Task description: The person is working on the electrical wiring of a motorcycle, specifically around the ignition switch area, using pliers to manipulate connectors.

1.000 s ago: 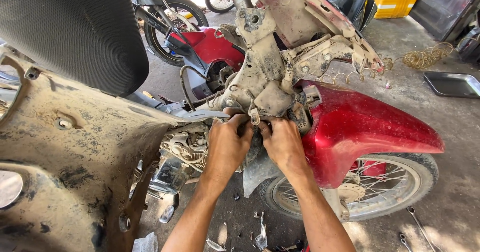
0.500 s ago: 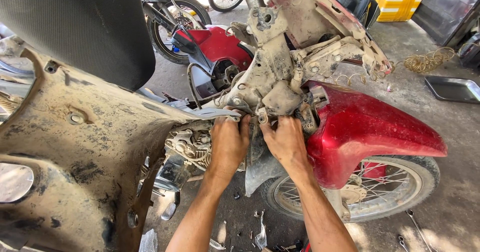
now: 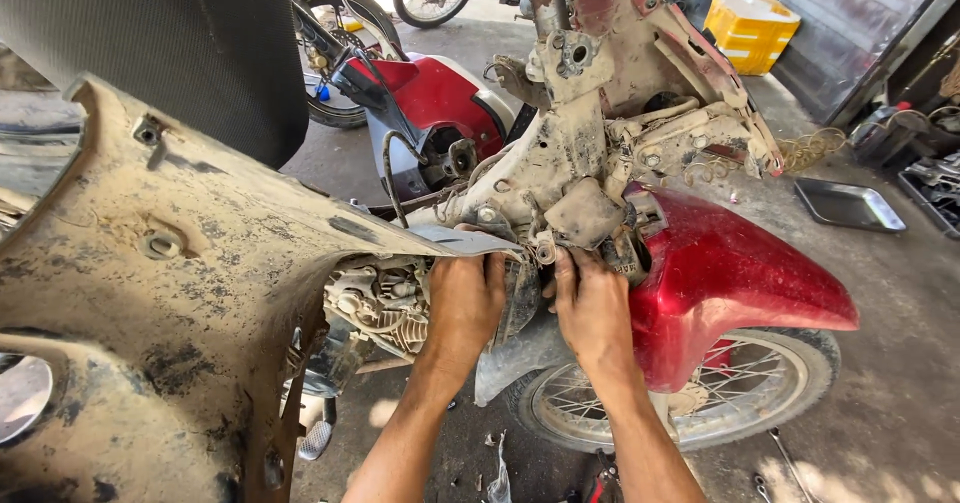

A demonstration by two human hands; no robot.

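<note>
Under the mud-caked frame (image 3: 560, 153) of a stripped motorcycle, just behind the red front fender (image 3: 735, 283), both hands press on a grey, dirt-coated plastic guard panel (image 3: 520, 348) that hangs between the engine (image 3: 385, 298) and the spoked front wheel (image 3: 690, 403). The left hand (image 3: 465, 303) lies flat along the panel's left edge, fingers together and curled over the top of it. The right hand (image 3: 595, 308) grips near the upper right corner, its fingers bent round a small dusty bracket or fastener there; the view is too cluttered to tell which, or how tightly they close.

The panel looks light and thin, somewhat flexible, likely brittle at its mounting tabs, and gritty rather than slippery under the dried mud. Its upper edge near the mounts seems the soundest hold, with a second hand supporting the lower flap. A large dirty body cover (image 3: 170, 293) fills the left foreground, and a metal tray (image 3: 850, 206) lies on the concrete floor (image 3: 880, 403).
</note>
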